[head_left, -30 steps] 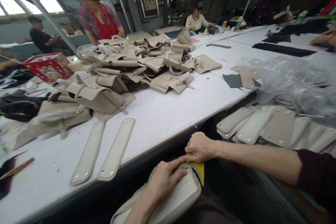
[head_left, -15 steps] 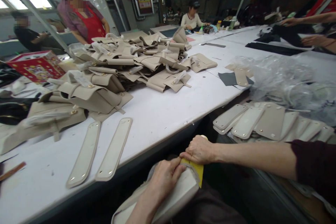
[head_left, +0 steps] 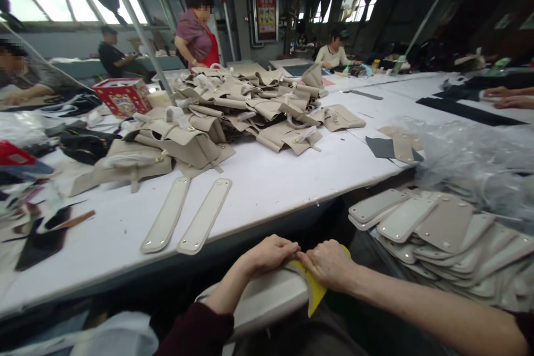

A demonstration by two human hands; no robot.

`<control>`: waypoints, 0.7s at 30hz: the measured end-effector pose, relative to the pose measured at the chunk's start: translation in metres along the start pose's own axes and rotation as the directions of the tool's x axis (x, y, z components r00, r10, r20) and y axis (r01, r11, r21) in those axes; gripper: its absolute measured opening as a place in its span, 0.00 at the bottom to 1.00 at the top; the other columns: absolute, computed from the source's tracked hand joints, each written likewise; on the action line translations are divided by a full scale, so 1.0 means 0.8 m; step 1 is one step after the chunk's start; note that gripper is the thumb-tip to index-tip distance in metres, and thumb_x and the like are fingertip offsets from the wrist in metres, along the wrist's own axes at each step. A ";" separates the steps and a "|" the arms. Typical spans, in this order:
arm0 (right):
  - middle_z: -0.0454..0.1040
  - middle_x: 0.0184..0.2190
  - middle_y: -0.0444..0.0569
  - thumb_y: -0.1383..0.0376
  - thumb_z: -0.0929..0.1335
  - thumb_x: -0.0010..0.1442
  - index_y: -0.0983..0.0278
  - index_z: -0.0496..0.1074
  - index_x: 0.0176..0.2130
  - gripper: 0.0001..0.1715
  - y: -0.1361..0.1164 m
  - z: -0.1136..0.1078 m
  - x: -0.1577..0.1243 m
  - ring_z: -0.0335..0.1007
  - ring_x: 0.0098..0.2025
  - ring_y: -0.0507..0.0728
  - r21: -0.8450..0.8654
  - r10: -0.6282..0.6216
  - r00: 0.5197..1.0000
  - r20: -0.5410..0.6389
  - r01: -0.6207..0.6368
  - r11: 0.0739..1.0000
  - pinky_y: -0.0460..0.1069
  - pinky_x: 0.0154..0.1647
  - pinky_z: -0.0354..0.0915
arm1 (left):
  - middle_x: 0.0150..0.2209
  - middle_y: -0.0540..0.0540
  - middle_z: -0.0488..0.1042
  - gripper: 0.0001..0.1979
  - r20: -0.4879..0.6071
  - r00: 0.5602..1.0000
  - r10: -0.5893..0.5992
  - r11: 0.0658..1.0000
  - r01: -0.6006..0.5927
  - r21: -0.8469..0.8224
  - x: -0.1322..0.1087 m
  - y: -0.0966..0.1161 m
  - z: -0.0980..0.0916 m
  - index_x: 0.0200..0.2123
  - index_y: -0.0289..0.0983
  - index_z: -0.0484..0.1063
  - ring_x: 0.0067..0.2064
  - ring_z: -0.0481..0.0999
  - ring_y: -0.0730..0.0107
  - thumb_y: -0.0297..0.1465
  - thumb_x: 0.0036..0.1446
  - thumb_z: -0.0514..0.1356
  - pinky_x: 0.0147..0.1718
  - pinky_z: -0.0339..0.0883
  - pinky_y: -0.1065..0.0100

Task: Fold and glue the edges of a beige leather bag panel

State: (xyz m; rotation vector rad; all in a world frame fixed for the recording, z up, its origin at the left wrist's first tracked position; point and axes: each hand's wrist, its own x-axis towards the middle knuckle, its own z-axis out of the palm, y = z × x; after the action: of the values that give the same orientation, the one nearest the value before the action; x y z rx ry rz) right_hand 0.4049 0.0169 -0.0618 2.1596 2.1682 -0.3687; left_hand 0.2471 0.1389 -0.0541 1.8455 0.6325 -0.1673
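Low over my lap lies a pale beige bag piece (head_left: 271,300) with a stiff, cream-coloured face. My left hand (head_left: 271,255) is curled over its upper edge, fingers closed on it, their tips hidden. My right hand (head_left: 331,267) is a closed fist around a yellow sheet (head_left: 317,291). The sheet lies against the piece's right end, and one corner points down. Both hands almost touch at the fingertips. On the table edge ahead rest two long cream strips (head_left: 204,217) with metal studs at their ends.
A heap of beige bags (head_left: 250,100) covers the middle of the white table (head_left: 267,189). Studded panels (head_left: 442,222) are stacked at the right, below clear plastic wrap (head_left: 479,144). A red box (head_left: 122,97) stands at the left. Several people work around the table.
The view has swung left. My left hand has shifted up to the piece's upper edge, beside my right fist. My right hand still grips the yellow sheet.
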 end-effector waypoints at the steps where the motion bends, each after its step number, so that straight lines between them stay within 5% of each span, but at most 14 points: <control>1: 0.80 0.29 0.61 0.52 0.47 0.71 0.66 0.79 0.30 0.43 0.000 0.002 -0.002 0.77 0.30 0.64 -0.001 0.006 1.000 -0.001 -0.006 1.000 0.53 0.31 0.61 | 0.26 0.49 0.72 0.28 0.004 1.000 -0.008 1.000 0.008 -0.011 0.003 -0.001 0.000 0.35 0.34 0.80 0.30 0.65 0.68 0.50 0.60 0.50 0.31 0.59 0.70; 5: 0.77 0.24 0.58 0.44 0.49 0.68 0.67 0.73 0.23 0.44 0.008 0.024 -0.019 0.73 0.29 0.60 0.335 0.094 0.994 0.049 -0.105 0.936 0.51 0.32 0.59 | 0.26 0.51 0.69 0.24 0.034 0.999 -0.023 0.999 0.025 -0.038 0.011 -0.009 0.006 0.36 0.37 0.81 0.30 0.63 0.70 0.50 0.55 0.57 0.32 0.59 0.70; 8: 0.63 0.14 0.47 0.38 0.42 0.64 0.64 0.66 0.20 0.48 0.018 0.040 -0.040 0.61 0.19 0.54 0.648 0.148 0.970 0.196 -0.241 0.723 0.48 0.23 0.55 | 0.24 0.52 0.65 0.24 0.048 0.998 -0.045 0.998 0.047 -0.041 0.013 -0.015 0.007 0.34 0.36 0.80 0.28 0.60 0.71 0.51 0.55 0.56 0.30 0.57 0.70; 9: 0.58 0.14 0.43 0.38 0.40 0.63 0.64 0.67 0.23 0.49 0.021 0.044 -0.047 0.55 0.16 0.51 0.764 0.157 0.955 0.251 -0.295 0.574 0.47 0.20 0.53 | 0.23 0.52 0.63 0.25 0.051 0.997 -0.053 0.998 0.055 -0.039 0.013 -0.015 0.007 0.32 0.36 0.80 0.27 0.59 0.72 0.51 0.54 0.56 0.28 0.56 0.70; 12: 0.55 0.19 0.38 0.33 0.43 0.61 0.60 0.69 0.44 0.46 0.026 0.046 -0.058 0.46 0.17 0.49 0.921 0.101 0.930 0.354 -0.329 -0.208 0.44 0.18 0.48 | 0.22 0.52 0.61 0.24 0.062 0.996 -0.068 0.997 0.070 -0.029 0.015 -0.013 0.006 0.29 0.35 0.78 0.27 0.57 0.72 0.51 0.54 0.56 0.27 0.55 0.70; 13: 0.57 0.21 0.38 0.32 0.48 0.59 0.58 0.66 0.49 0.44 0.025 0.046 -0.058 0.47 0.18 0.48 0.870 0.070 0.936 0.346 -0.292 -0.397 0.44 0.19 0.48 | 0.22 0.52 0.61 0.24 0.064 0.995 -0.071 0.997 0.072 -0.025 0.016 -0.011 0.005 0.29 0.35 0.78 0.27 0.57 0.72 0.51 0.54 0.57 0.27 0.55 0.70; 14: 0.58 0.23 0.38 0.31 0.51 0.58 0.56 0.64 0.53 0.43 0.023 0.047 -0.056 0.49 0.19 0.48 0.832 0.051 0.944 0.325 -0.260 -0.491 0.43 0.20 0.49 | 0.22 0.52 0.61 0.23 0.067 0.995 -0.073 0.997 0.075 -0.020 0.016 -0.009 0.005 0.29 0.35 0.78 0.27 0.58 0.72 0.50 0.54 0.56 0.27 0.55 0.70; 16: 0.60 0.24 0.38 0.32 0.59 0.56 0.55 0.62 0.57 0.42 0.015 0.051 -0.048 0.51 0.20 0.47 0.821 0.065 0.954 0.293 -0.216 -0.528 0.43 0.20 0.51 | 0.22 0.52 0.62 0.22 0.071 0.994 -0.078 0.997 0.079 -0.009 0.017 -0.007 0.004 0.29 0.35 0.78 0.26 0.58 0.72 0.49 0.54 0.57 0.27 0.55 0.70; 19: 0.61 0.24 0.36 0.41 0.71 0.53 0.56 0.60 0.59 0.42 -0.005 0.061 -0.035 0.52 0.20 0.46 0.901 0.233 0.939 0.254 -0.142 -0.411 0.41 0.19 0.50 | 0.21 0.52 0.62 0.22 0.067 0.994 -0.082 0.997 0.082 0.012 0.019 -0.008 0.004 0.28 0.35 0.78 0.26 0.58 0.72 0.48 0.54 0.56 0.26 0.55 0.70; 21: 0.66 0.27 0.39 0.49 0.75 0.51 0.59 0.63 0.58 0.41 -0.018 0.068 -0.031 0.61 0.25 0.48 0.926 0.356 0.906 0.230 -0.092 -0.366 0.42 0.24 0.59 | 0.21 0.51 0.63 0.23 0.064 0.995 -0.075 0.997 0.074 0.025 0.020 -0.011 0.005 0.27 0.34 0.78 0.25 0.58 0.72 0.48 0.55 0.56 0.25 0.54 0.70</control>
State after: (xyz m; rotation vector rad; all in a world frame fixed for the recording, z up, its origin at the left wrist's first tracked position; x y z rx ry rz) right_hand 0.3837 -0.0188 -0.1077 3.0316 0.8458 -3.0400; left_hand 0.2567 0.1430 -0.0692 1.8319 0.6568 -0.2839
